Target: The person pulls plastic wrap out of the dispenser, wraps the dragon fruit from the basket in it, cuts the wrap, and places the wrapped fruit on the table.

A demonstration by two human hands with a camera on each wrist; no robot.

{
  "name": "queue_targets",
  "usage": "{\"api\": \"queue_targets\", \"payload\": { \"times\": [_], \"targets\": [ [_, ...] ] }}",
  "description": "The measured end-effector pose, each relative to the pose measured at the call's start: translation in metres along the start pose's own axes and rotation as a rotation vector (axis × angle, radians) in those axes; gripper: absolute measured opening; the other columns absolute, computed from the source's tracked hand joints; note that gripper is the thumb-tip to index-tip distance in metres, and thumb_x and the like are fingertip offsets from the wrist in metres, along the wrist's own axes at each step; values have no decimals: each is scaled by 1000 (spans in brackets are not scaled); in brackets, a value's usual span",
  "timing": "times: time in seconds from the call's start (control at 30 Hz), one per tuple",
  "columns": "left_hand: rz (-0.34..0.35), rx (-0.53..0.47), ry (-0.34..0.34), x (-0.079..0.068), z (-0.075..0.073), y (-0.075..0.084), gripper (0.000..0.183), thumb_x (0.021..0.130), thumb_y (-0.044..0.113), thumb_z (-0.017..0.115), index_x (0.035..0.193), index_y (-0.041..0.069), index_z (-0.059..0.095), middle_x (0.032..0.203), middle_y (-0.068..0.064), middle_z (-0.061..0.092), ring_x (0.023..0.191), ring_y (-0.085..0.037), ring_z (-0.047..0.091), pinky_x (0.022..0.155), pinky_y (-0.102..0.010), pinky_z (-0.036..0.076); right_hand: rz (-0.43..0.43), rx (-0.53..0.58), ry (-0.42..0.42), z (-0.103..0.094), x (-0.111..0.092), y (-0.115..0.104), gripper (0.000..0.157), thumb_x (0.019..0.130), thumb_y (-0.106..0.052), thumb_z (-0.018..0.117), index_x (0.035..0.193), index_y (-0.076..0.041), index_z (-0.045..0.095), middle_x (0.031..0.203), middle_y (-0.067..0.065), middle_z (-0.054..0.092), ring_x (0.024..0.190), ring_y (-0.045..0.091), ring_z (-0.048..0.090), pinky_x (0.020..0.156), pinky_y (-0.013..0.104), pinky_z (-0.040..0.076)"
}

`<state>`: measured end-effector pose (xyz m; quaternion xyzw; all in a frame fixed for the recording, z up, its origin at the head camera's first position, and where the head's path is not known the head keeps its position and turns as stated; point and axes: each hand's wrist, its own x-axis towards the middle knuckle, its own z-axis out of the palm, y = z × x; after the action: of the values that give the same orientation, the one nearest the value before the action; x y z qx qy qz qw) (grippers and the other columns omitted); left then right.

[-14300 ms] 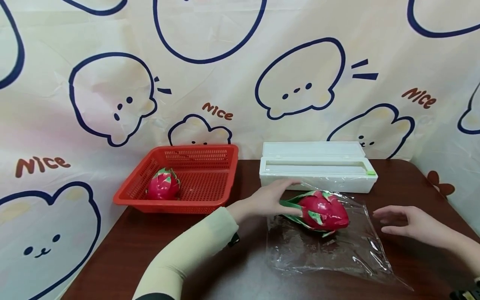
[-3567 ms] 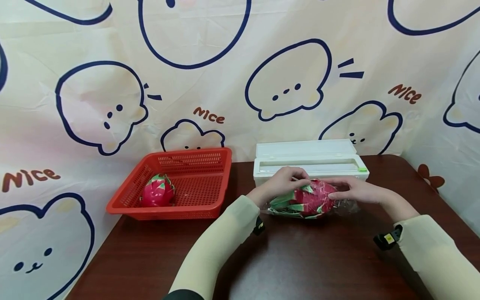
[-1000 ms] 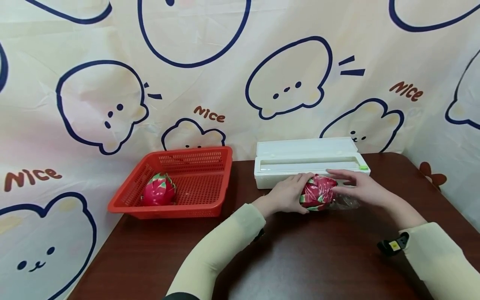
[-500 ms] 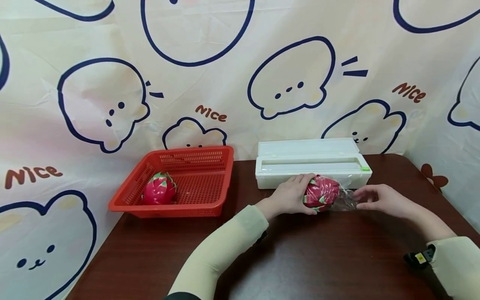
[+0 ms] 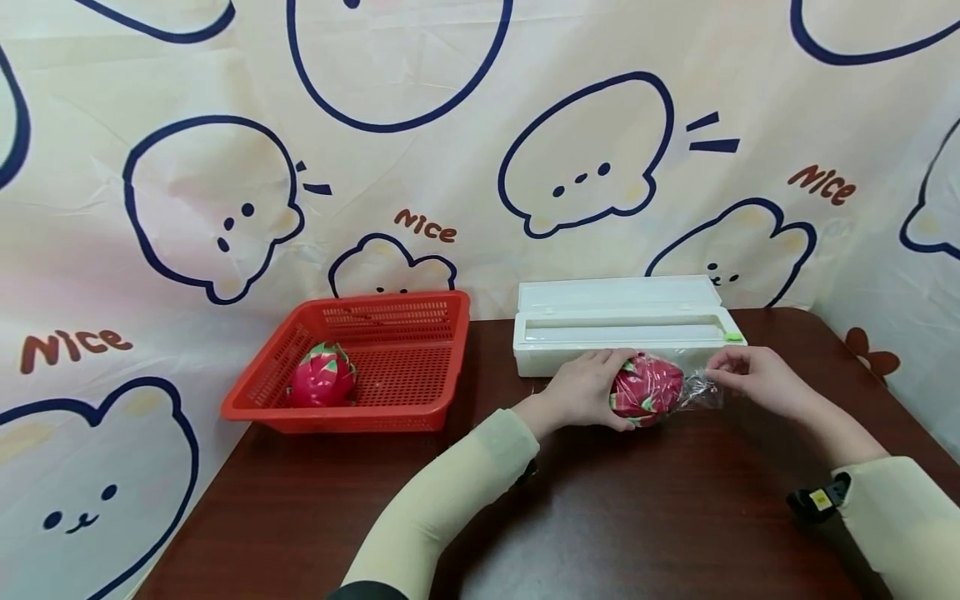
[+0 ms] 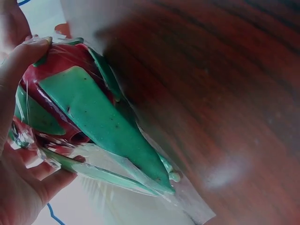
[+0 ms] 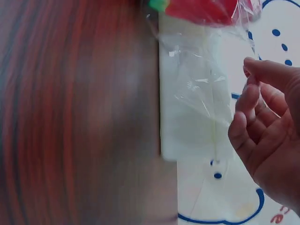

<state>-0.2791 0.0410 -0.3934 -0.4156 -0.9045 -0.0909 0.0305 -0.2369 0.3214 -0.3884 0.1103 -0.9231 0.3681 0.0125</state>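
Note:
A red dragon fruit [image 5: 648,388] with green scales is wrapped in clear cling film [image 5: 699,392] on the table. My left hand [image 5: 581,390] grips it from the left, hiding its leafy end in the head view. In the left wrist view the thumb and fingers hold the fruit's sides, and long green scales [image 6: 98,122] show under the film. At the right, my right hand [image 5: 761,382] pinches the film's loose end between thumb and forefinger. The right wrist view shows that film [image 7: 197,79] stretched from the fruit toward the right hand [image 7: 272,117].
A white cling film box [image 5: 630,333] with its lid raised stands right behind the fruit. To the left, a red plastic basket [image 5: 397,417] holds another dragon fruit [image 5: 322,377]. A patterned cloth [image 5: 420,150] hangs behind the dark wooden table [image 5: 570,533].
The film once lay flat beneath the fruit; now it is wrapped round it. My right hand has left the fruit's side, moved right and taken the loose film end. The left keeps its grip.

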Motion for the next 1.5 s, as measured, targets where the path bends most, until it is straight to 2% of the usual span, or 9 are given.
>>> {"api": "queue_targets", "payload": {
  "times": [0.1, 0.23, 0.43, 0.6, 0.77, 1.03, 1.27, 1.4, 1.5],
  "targets": [
    [-1, -2, -9, 0, -1, 2, 102, 68, 60, 80, 148, 23, 27, 136, 0, 46, 121, -14, 44, 96, -29, 42, 22, 81, -20, 7, 7, -7, 19, 97, -17, 61, 99, 2, 63, 83, 9, 63, 69, 21, 56, 60, 33, 51],
    [-22, -36, -24, 2, -1, 2, 102, 68, 62, 79, 148, 24, 27, 137, 3, 46, 122, -13, 43, 97, -29, 42, 45, 119, -15, 15, 15, -15, 22, 97, -20, 63, 101, 1, 64, 89, 10, 64, 74, 23, 57, 64, 33, 52],
    [-50, -97, -51, 5, -2, 1, 101, 67, 63, 79, 147, 27, 27, 135, 4, 47, 121, -12, 45, 98, -31, 42, 75, 183, 23, 19, 13, -14, 37, 96, -27, 63, 113, 5, 65, 101, 15, 67, 84, 23, 56, 69, 29, 52],
    [-66, -111, -64, 6, -3, 0, 101, 67, 63, 80, 146, 29, 28, 134, 5, 49, 119, -12, 46, 99, -32, 41, -16, 242, 17, 20, 6, -7, 38, 99, -25, 59, 121, 6, 64, 112, 15, 68, 92, 10, 57, 75, 26, 51],
    [-67, -108, -61, 6, -4, -2, 100, 66, 63, 80, 145, 28, 29, 132, 6, 50, 116, -11, 48, 97, -31, 42, -120, 163, 1, 21, 3, -7, 32, 98, -20, 59, 122, 1, 65, 115, 18, 66, 96, 1, 56, 78, 23, 51],
    [-74, -124, -61, 7, -4, -4, 99, 67, 65, 78, 145, 29, 29, 133, 6, 50, 117, -11, 49, 97, -31, 42, -127, 7, -74, 13, -3, -14, 40, 99, -24, 59, 135, -8, 58, 122, 16, 62, 103, 26, 58, 80, 31, 50],
    [-95, -174, -66, 6, 0, -6, 100, 66, 65, 79, 146, 28, 31, 131, 8, 50, 115, -11, 47, 95, -32, 44, -117, -62, -18, 12, -1, -20, 45, 96, -26, 64, 134, -3, 56, 117, 19, 62, 101, 31, 58, 77, 35, 51],
    [-96, -195, -66, 5, 0, -6, 100, 66, 65, 79, 146, 27, 32, 132, 8, 51, 115, -11, 47, 95, -33, 44, -120, -41, -18, 11, 3, -28, 51, 94, -30, 65, 136, -4, 53, 125, 24, 58, 110, 40, 55, 83, 49, 51],
    [-95, -194, -62, 6, -1, -7, 100, 66, 66, 78, 146, 27, 32, 131, 7, 51, 114, -11, 47, 95, -33, 45, -130, -20, -48, 14, 7, -35, 59, 92, -33, 68, 140, -5, 49, 133, 25, 52, 119, 45, 48, 89, 60, 46]
  ]
}}
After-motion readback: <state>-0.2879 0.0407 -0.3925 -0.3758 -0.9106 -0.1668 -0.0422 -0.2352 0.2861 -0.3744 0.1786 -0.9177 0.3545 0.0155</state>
